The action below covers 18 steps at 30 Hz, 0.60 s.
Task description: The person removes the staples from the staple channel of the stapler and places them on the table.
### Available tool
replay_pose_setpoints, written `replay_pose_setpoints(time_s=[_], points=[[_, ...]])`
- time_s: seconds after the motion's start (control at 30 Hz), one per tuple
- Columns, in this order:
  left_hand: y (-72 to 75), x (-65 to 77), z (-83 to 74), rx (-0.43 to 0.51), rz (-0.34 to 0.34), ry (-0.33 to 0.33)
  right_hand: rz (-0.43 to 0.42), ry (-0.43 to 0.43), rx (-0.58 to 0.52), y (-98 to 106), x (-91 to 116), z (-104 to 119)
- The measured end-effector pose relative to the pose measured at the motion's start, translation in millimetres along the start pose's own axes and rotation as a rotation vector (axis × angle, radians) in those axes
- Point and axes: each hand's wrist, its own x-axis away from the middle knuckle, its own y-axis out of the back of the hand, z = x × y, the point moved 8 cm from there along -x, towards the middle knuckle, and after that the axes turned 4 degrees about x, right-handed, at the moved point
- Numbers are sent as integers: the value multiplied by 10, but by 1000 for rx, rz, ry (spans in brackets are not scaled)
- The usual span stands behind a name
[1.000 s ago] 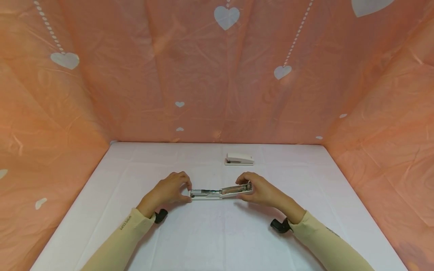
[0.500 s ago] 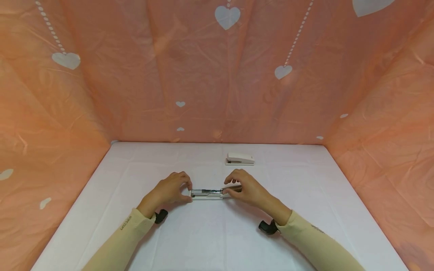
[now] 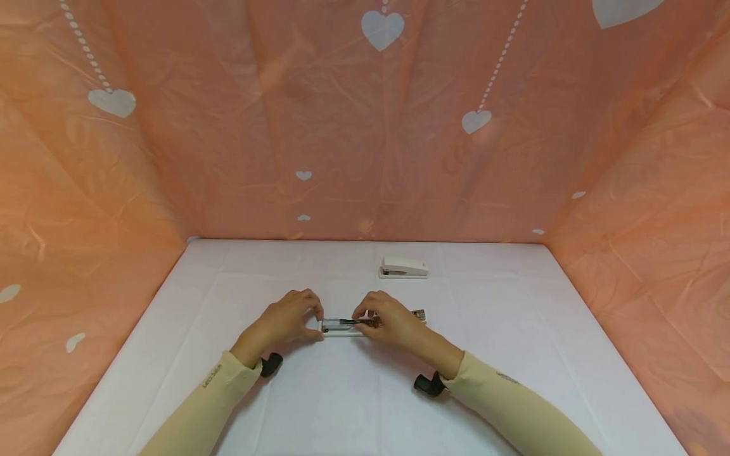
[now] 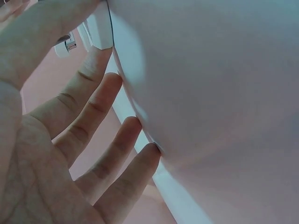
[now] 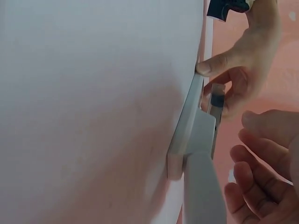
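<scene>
The opened stapler (image 3: 342, 333) lies on the desk (image 3: 285, 405), its staple channel (image 3: 336, 322) exposed. At the stapler's left end, the left hand (image 3: 285, 315) pinches the base with fingers narrowly parted; if that hold slackens, the base could skid or twist. Over the stapler's middle, the right hand (image 3: 393, 320) has its fingers bent and nearly together at the channel; whether they hold anything, I cannot tell. An uneven push there could tip the base, or the tilted-back cover (image 3: 421, 315) could swing onto them.
</scene>
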Motion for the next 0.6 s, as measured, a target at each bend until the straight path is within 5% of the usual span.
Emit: replay_pose_setpoints(time_s=[0.6], points=[[5, 8, -1, -20, 8, 12, 62, 33, 83, -222, -142, 59]])
